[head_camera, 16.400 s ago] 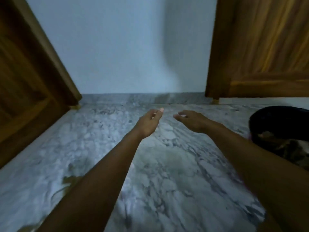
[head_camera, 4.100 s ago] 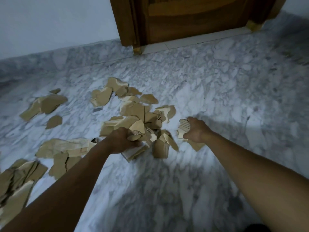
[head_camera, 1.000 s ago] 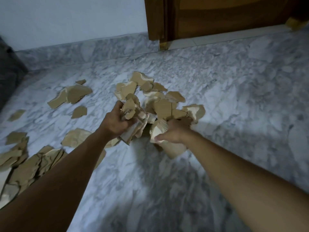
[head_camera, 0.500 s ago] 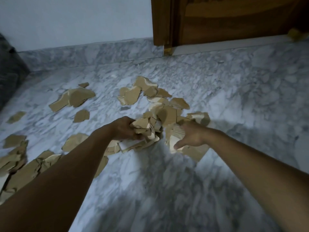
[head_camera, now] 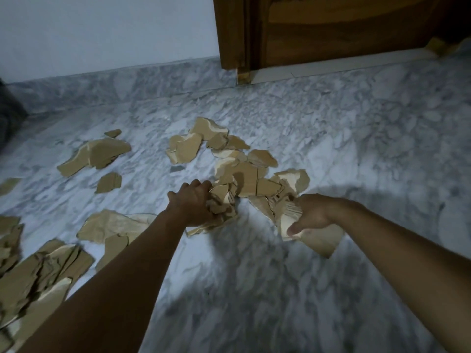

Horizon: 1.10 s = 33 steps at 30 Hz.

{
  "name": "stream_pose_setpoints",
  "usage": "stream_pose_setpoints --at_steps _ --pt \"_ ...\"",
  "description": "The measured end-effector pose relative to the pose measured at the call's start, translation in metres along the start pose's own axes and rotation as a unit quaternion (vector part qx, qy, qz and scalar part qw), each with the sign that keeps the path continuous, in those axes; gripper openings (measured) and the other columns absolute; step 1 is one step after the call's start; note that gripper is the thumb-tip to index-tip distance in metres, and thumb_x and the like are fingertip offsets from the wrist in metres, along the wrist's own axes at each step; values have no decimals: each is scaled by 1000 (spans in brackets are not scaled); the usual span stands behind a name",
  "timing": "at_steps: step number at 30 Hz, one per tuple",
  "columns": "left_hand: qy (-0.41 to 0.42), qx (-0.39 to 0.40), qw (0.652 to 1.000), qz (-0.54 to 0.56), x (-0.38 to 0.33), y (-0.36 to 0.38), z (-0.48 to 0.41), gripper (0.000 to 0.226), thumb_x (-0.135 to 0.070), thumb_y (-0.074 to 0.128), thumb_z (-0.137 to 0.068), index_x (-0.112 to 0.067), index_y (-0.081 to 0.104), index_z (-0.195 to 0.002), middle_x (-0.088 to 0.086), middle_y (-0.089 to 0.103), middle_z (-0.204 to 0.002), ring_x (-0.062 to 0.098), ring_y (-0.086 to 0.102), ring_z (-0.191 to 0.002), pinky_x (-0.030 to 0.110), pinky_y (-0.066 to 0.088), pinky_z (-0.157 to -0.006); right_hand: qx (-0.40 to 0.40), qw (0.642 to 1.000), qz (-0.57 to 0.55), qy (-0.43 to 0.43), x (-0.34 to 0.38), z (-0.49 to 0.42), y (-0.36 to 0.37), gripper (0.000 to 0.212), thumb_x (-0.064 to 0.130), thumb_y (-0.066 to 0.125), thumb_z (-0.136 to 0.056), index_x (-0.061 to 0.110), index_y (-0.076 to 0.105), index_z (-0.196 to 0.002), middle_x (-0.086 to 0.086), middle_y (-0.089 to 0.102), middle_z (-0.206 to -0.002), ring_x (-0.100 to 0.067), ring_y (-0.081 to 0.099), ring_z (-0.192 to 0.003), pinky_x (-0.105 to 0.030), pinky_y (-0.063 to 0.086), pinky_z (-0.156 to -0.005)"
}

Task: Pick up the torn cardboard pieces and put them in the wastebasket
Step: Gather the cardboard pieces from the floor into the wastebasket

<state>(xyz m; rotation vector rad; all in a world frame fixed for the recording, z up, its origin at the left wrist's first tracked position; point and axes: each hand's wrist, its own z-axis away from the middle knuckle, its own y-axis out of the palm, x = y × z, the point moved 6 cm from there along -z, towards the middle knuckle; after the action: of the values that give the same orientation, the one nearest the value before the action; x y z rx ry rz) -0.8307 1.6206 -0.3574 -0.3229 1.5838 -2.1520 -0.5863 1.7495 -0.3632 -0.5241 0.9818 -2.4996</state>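
Grey-white veined marble floor (head_camera: 344, 149) fills most of view. Broad dark shadow (head_camera: 254, 296) lies across its near part. Marble skirting (head_camera: 114, 87) of same stone runs along far edge, below plain pale wall (head_camera: 102, 29) at far left. Brown wooden door (head_camera: 344, 26) at far right, with darker frame post (head_camera: 230, 31) on its left side. Pale threshold strip (head_camera: 331, 66) under door. Dark blurred object (head_camera: 9, 110) at far left edge, too cropped to identify.

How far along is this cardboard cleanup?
Nothing shows as binned: no wastebasket is in view. The left hand grips a bunch of pieces and the right hand holds a ribbed piece. Many scraps lie across the marble floor, including a stack at lower left.
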Motion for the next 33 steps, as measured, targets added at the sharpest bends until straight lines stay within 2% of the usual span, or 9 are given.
stream_pose_setpoints --at_steps 4,8,11,15,20,23,26,30,33 --pt "18 -41 997 57 -3 -1 9 74 -58 77 -68 -28 29 -115 -8 59 -105 25 60 -96 43 36 -83 -30 987 -154 -39 23 -4 -43 88 55 80 -74 15 45 -144 -2 52 -141 -23 53 -119 -33 47 -97" --pt "10 -33 991 128 0 2 7 84 -49 82 -68 -23 36 -133 3 65 -114 29 61 -103 40 50 -86 -121 965 -228 -49 56 -25 -72 84 47 82 -76 13 45 -144 -6 53 -142 -25 53 -123 -27 42 -90" --pt "3 -23 990 138 4 5 6 78 -48 81 -70 -25 45 -136 5 63 -124 28 59 -113 36 50 -91 -146 965 -215 -36 77 -48 -60 94 44 82 -78 16 32 -152 -8 41 -153 -28 45 -135 -27 40 -96" --pt "7 -10 988 155 4 8 4 75 -46 82 -70 -25 46 -133 4 63 -123 28 59 -113 37 50 -92 -270 949 -163 -11 90 -57 -34 69 45 83 -74 24 55 -132 -7 53 -138 -32 48 -128 -47 43 -105" --pt "-9 15 988 155 7 12 -3 74 -42 80 -71 -26 45 -134 6 61 -124 29 57 -114 38 50 -94 -389 913 -66 -101 107 -34 -28 55 35 81 -78 26 58 -126 1 58 -133 -26 51 -128 -47 39 -104" --pt "-14 13 987 157 5 11 -1 78 -42 80 -74 -25 41 -139 5 59 -126 28 56 -115 35 49 -93 -373 919 -69 -112 105 -28 -26 66 33 79 -81 30 47 -138 3 52 -142 -27 52 -128 -46 44 -100" --pt "-19 4 988 154 4 12 1 77 -43 80 -73 -25 42 -138 6 60 -125 28 57 -113 34 49 -90 -322 925 -171 -108 92 -27 -24 80 32 83 -78 38 38 -144 -2 54 -141 -31 55 -123 -42 49 -96" --pt "-26 -1 988 151 4 13 2 74 -42 80 -73 -24 43 -134 7 61 -120 29 58 -110 34 49 -87 -301 897 -312 -88 54 -16 -51 97 31 87 -74 29 30 -152 -5 45 -150 -29 43 -136 -34 38 -106" --pt "-31 -3 989 147 4 12 3 69 -40 78 -74 -23 44 -132 7 61 -119 29 59 -108 34 49 -85 -310 893 -318 -70 21 -5 -80 99 33 88 -73 22 30 -153 -5 43 -152 -26 40 -139 -27 35 -106"
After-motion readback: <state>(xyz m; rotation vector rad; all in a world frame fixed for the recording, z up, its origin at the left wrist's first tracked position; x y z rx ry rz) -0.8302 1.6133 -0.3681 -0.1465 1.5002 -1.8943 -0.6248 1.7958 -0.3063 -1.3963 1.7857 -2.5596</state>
